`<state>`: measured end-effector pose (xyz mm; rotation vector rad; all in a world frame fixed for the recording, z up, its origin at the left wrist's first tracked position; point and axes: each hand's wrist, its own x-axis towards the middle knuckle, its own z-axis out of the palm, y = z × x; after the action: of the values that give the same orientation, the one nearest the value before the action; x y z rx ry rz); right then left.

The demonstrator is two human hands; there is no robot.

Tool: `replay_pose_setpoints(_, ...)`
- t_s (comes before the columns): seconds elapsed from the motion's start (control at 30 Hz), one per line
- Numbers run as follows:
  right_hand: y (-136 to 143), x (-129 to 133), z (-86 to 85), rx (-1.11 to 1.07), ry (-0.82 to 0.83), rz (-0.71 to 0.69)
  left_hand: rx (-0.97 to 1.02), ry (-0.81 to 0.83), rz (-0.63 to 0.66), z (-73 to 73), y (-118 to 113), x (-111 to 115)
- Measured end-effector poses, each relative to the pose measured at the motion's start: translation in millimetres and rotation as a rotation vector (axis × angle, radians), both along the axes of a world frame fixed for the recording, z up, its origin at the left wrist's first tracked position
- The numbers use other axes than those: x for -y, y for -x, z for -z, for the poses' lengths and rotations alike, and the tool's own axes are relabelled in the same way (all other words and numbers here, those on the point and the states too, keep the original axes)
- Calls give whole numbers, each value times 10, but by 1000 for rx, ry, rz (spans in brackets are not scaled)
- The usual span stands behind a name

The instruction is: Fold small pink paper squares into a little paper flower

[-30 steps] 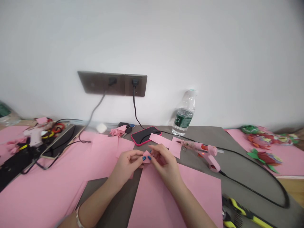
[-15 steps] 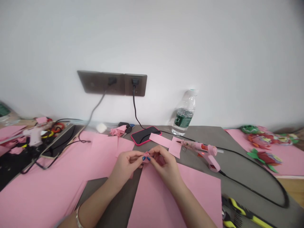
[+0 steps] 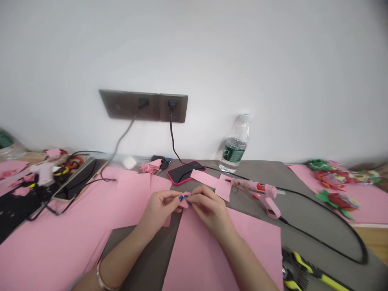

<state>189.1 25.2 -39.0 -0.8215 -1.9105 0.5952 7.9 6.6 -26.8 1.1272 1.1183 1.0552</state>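
Note:
A small folded piece of pink paper [image 3: 184, 202] is pinched between my two hands, over the far edge of a large pink sheet [image 3: 206, 254]. My left hand [image 3: 159, 210] grips its left side with thumb and forefinger. From the right, my right hand [image 3: 210, 208] holds it with thumb and fingertips. The fingers hide much of the paper's shape. Beyond my hands lie a pink strip [image 3: 203, 178] and a small pink square [image 3: 223, 188]. Right of them, a pink hot glue gun [image 3: 257, 192] rests on its side, a small red light showing.
A red-edged phone [image 3: 185, 173] and a water bottle [image 3: 235, 147] stand near the wall. Crumpled pink paper [image 3: 150, 166] and scissors [image 3: 163, 163] lie left. Pliers [image 3: 303, 268] are at front right. Paper flowers [image 3: 342, 201] lie far right. A black cable [image 3: 327, 198] loops across the table.
My right fingers have shifted on the small pink paper, the forefinger now reaching over its top. My left thumb has moved slightly up and left. Both hands stay in nearly the same place.

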Motion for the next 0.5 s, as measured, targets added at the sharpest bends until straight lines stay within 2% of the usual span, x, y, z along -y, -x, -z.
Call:
replay_pose_setpoints(0.17,1,-27,3,-170,235,-38,-9,-29,26,23,-11,9)
replay_pose_setpoints(0.3,16,-53,64,-220,352,-36,-38,-51,27,17,-15,15)
replay_pose_setpoints(0.4,21,-48,91,-238,353,-22,-15,-50,27,10,-16,11)
replay_pose_setpoints(0.5,22,-28,70,-205,258,8,18,-29,46,7,-22,9)
